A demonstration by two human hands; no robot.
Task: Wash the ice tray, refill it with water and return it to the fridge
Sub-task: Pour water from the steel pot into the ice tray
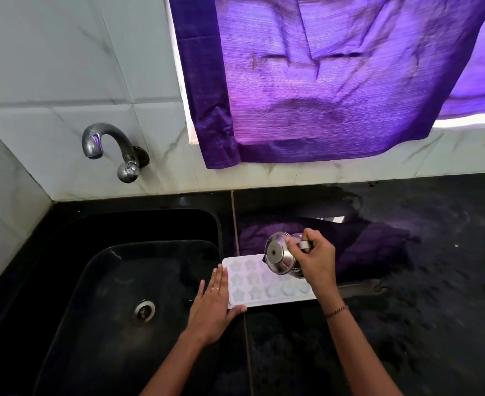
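A white ice tray (252,281) with star-shaped cells lies flat on the black counter, just right of the sink. My left hand (212,304) lies flat with straight fingers against the tray's left end, its thumb along the tray's front edge. My right hand (315,258) grips the handle of a small steel jug (279,257), which is tipped on its side over the tray's right half, its base facing the camera. The cells on the right look filled with water.
The black sink (115,295) with a steel drain (144,309) lies to the left. A curved steel tap (104,144) sticks out of the tiled wall above it. A purple curtain (321,81) hangs over the wet black counter (421,281).
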